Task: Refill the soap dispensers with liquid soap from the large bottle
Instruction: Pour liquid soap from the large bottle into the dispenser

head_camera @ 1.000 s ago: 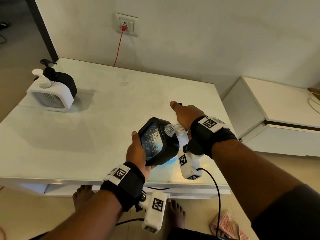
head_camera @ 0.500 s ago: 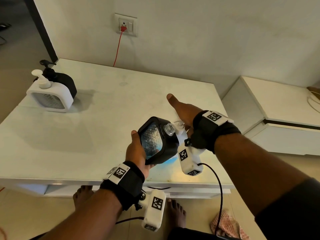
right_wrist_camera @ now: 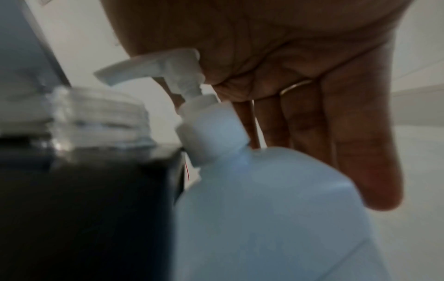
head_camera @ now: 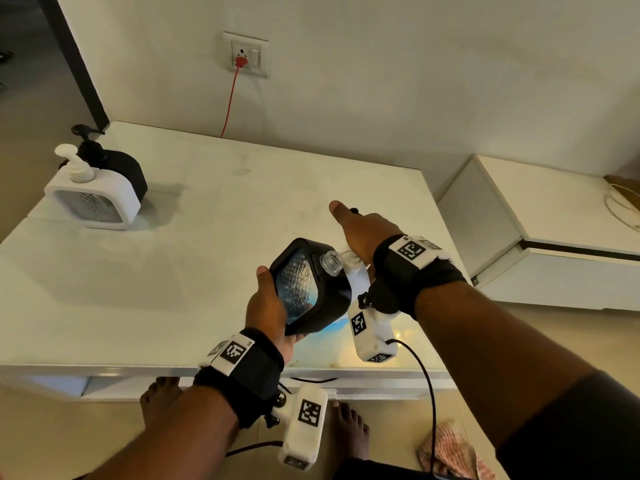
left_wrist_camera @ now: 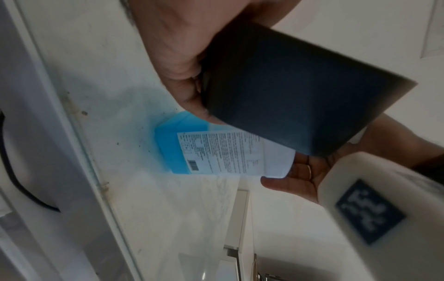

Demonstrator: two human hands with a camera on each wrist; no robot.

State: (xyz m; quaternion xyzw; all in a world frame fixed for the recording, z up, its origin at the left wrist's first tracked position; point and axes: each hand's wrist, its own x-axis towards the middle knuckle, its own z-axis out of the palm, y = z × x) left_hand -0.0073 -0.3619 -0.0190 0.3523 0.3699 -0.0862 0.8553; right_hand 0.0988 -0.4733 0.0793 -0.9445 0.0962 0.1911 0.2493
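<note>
My left hand (head_camera: 266, 306) grips a black square soap dispenser (head_camera: 311, 289), tilted, its clear open neck (head_camera: 331, 263) turned toward the large bottle. The left wrist view shows the same hand (left_wrist_camera: 182, 66) round the black dispenser (left_wrist_camera: 300, 91). The large bottle (left_wrist_camera: 216, 152), blue soap and white label, stands on the table just behind it. My right hand (head_camera: 356, 226) lies over its white pump head (right_wrist_camera: 153, 64), palm on top, fingers (right_wrist_camera: 355, 133) straight down beside the large bottle (right_wrist_camera: 264, 209). The spout points at the dispenser's neck (right_wrist_camera: 100, 114).
A white dispenser (head_camera: 93, 199) and another black one (head_camera: 121, 171) stand at the far left of the white table (head_camera: 207, 220). A small black part (head_camera: 354, 211) lies by my right thumb. A low white cabinet (head_camera: 554, 237) is to the right. A red cord (head_camera: 230, 102) hangs from the wall socket.
My right hand rose a little off the pump head and has come back down on it. The left hand and black dispenser have barely moved.
</note>
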